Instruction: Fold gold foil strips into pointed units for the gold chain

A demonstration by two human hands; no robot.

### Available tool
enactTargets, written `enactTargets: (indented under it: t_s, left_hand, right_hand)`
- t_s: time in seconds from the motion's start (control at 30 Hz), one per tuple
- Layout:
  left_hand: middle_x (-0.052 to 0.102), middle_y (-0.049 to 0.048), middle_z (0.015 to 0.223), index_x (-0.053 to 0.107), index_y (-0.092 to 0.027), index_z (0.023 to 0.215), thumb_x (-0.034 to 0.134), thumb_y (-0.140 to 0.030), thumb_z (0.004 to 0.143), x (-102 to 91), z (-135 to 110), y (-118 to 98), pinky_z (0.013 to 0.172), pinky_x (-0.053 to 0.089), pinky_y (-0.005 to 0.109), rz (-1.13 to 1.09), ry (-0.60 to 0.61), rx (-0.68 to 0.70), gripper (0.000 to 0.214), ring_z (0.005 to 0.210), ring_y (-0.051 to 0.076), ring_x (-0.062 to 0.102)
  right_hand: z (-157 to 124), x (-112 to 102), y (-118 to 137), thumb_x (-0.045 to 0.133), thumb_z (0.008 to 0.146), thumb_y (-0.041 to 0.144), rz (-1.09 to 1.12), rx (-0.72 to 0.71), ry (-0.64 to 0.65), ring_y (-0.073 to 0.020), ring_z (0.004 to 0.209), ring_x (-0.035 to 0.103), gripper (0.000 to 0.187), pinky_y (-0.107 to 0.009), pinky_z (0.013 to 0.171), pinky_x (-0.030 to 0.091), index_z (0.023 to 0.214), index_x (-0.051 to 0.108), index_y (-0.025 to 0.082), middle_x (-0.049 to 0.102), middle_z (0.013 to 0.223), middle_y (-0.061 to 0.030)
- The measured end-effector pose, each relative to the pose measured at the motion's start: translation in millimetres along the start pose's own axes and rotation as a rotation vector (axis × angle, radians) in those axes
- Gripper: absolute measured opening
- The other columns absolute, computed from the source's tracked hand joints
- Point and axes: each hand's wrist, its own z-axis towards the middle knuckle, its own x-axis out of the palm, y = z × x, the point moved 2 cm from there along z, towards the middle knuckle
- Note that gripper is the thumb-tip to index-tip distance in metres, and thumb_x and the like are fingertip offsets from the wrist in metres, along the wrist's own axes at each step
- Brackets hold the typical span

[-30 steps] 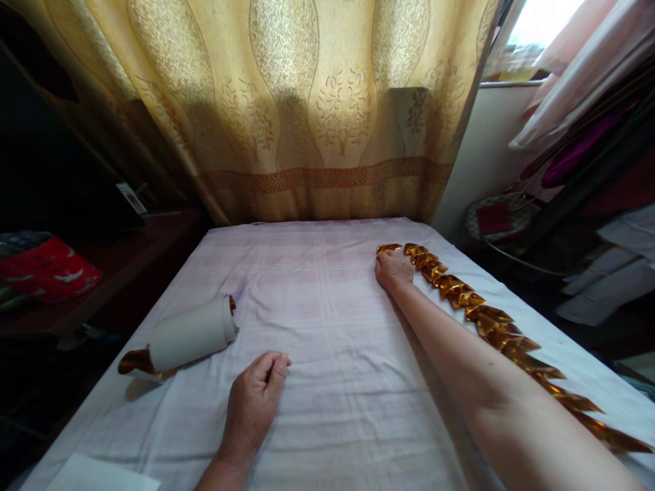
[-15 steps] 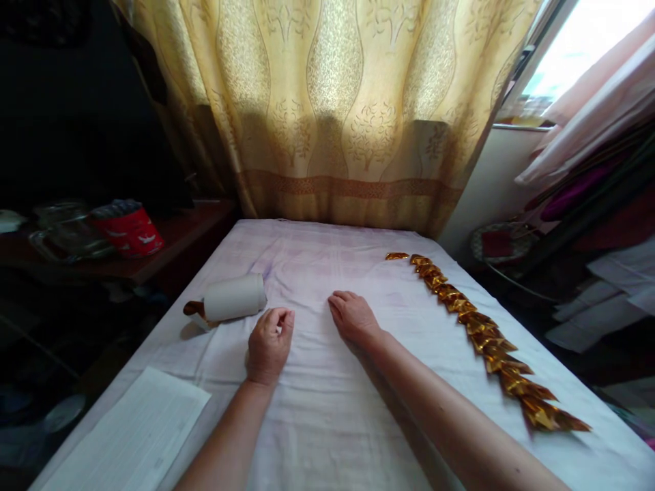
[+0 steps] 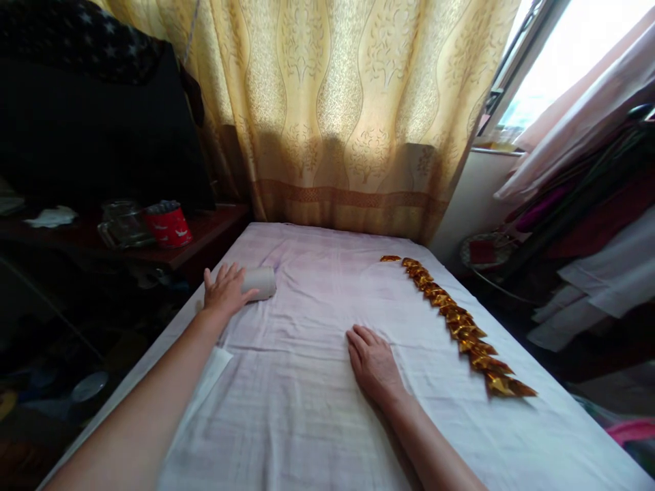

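Note:
My left hand [image 3: 225, 290] reaches out to the left edge of the cloth-covered table [image 3: 317, 382] and lies over a white roll [image 3: 260, 282], fingers spread on it. My right hand [image 3: 373, 361] rests flat on the pale checked cloth near the middle, fingers stretched out, holding nothing. A long row of folded gold foil pieces [image 3: 455, 320] runs along the right side of the table, apart from both hands.
A white paper sheet [image 3: 207, 375] lies under my left forearm. A red tin [image 3: 168, 224] and a glass jug [image 3: 121, 225] stand on a dark shelf at left. A gold curtain [image 3: 332, 109] hangs behind. Clothes [image 3: 588, 204] hang at right.
My left hand has moved forward and left onto the white roll and opened. My right hand has drawn back from the far end of the gold row to the table's middle.

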Motion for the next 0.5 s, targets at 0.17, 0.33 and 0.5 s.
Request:
enactTargets:
  t_s: [0.17, 0.33, 0.5]
  left_hand:
    - [0.055, 0.0159, 0.144, 0.053, -0.021, 0.137, 0.054, -0.04, 0.093, -2.1, -0.8, 5.1, 0.116, 0.007, 0.067, 0.004, 0.01, 0.069, 0.048, 0.134, 0.033, 0.047]
    - [0.058, 0.0152, 0.141, 0.057, -0.019, 0.131, 0.051, -0.037, 0.095, -5.6, -3.0, 4.0, 0.116, 0.011, 0.066, 0.0, -0.002, 0.096, 0.041, 0.129, 0.032, 0.052]
    - [0.061, 0.0109, 0.14, 0.06, -0.016, 0.127, 0.039, -0.033, 0.1, -8.1, -4.0, 8.5, 0.117, 0.011, 0.062, 0.001, -0.017, 0.124, 0.038, 0.128, 0.031, 0.053]
  right_hand:
    - [-2.9, -0.3, 1.3, 0.047, 0.097, 0.023, 0.044, 0.016, -0.027, -0.0255, 0.127, 0.055, 0.034, -0.041, 0.106, 0.041, 0.125, 0.067, 0.023, 0.063, 0.135, -0.0082]
    - [-2.3, -1.3, -0.7, 0.047, 0.096, 0.024, 0.084, 0.01, -0.054, -0.0244, 0.125, 0.056, 0.033, -0.04, 0.106, 0.04, 0.122, 0.068, 0.023, 0.065, 0.133, -0.0079]
    - [-2.8, -2.0, -0.8, 0.048, 0.095, 0.023, 0.12, 0.017, -0.072, -0.0238, 0.124, 0.057, 0.033, -0.04, 0.105, 0.041, 0.121, 0.069, 0.024, 0.065, 0.132, -0.0082]
